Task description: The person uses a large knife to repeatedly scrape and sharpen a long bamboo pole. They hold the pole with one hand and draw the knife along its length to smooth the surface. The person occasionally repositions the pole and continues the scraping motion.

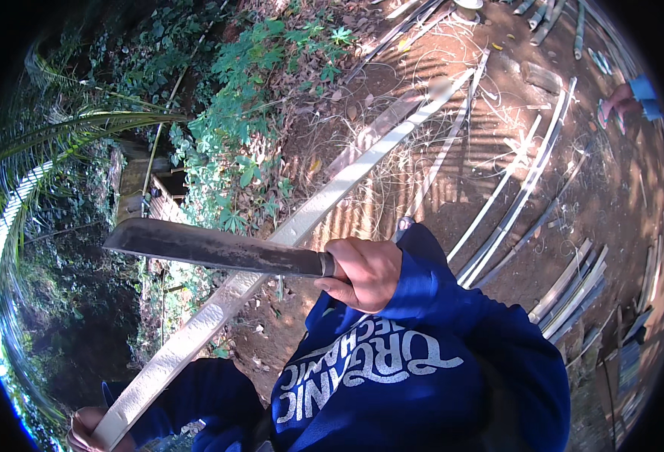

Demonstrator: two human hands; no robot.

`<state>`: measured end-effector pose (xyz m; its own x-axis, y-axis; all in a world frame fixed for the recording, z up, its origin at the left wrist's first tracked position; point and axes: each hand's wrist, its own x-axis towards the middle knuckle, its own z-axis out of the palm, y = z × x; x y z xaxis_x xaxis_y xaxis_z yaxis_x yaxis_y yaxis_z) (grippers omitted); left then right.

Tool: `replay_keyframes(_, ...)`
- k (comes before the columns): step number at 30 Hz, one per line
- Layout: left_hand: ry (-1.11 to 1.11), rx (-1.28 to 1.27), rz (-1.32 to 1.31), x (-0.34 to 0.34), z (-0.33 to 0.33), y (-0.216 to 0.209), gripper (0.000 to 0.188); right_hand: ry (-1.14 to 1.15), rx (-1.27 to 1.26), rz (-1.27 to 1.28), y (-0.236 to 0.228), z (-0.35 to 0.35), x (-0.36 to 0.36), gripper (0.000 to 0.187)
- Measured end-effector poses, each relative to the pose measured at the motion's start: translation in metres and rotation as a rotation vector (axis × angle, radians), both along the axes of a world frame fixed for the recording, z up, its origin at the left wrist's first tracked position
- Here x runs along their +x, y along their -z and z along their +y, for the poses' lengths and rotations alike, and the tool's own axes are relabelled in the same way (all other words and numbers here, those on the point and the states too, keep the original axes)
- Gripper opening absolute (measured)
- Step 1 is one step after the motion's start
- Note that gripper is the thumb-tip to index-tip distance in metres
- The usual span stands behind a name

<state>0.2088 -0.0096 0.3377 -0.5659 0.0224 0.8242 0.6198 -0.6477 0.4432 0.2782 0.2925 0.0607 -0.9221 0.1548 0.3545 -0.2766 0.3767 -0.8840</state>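
At the near left, the left hand (pixel 83 431) was closed around the near end of a long pale strip (pixel 204 324), apparently to steady it as it slanted away toward the far right. Over the strip's middle passed a machete (pixel 215 250), its blade pointing left and its handle clamped in the right hand (pixel 366 273), likely for firm control — though whether blade met strip could not be told from above. Farther right, loose strips (pixel 529 181) lay lengthwise on the ground (pixel 610 196), perhaps to keep them out from underfoot.
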Motion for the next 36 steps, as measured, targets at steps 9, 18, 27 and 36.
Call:
replay_keyframes(9, 0.064, 0.010, 0.063, -0.002, -0.004, 0.003, 0.025, 0.286, -0.102, -0.258, 0.069, 0.010, 0.011, 0.028)
replay_keyframes(18, 0.101, 0.006, 0.123, -0.010, -0.016, -0.010, 0.023, 0.347, 0.035, -0.203, 0.077, -0.009, 0.007, 0.029)
replay_keyframes(27, 0.095, 0.009, 0.160, -0.002, -0.012, -0.013, 0.021, 0.428, 0.106, -0.349, 0.116, 0.014, 0.004, 0.036)
replay_keyframes(36, 0.051, 0.021, 0.171, -0.006, -0.022, -0.018, 0.020, 0.326, 0.094, -0.181, 0.089, 0.009, 0.014, 0.035)
